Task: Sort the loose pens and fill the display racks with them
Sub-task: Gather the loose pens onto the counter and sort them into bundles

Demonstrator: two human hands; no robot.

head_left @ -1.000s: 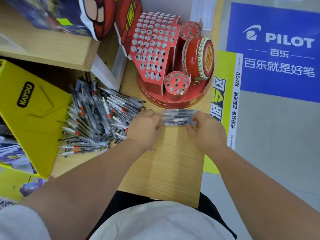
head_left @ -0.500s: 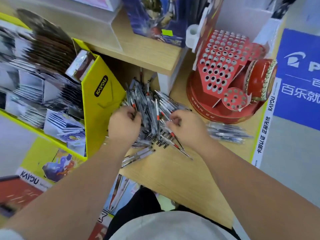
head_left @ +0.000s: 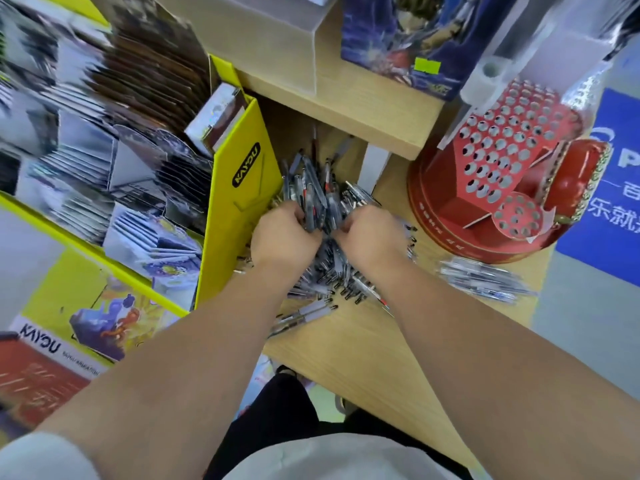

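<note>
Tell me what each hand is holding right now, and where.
Both the left hand and right hand close on pens in the loose pile, gripping mid-barrel; exact pens are blurred.

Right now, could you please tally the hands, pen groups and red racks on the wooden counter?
Bare hands: 2, left hand, right hand
Groups of clear plastic pens: 2, big heap, small sorted bundle
Red perforated cardboard display rack: 1
Total: 5

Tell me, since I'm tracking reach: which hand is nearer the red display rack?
The right hand. It grips into the pen pile just left of the red display rack, apart from it. The left hand digs in farther away, beside the yellow box.
</note>
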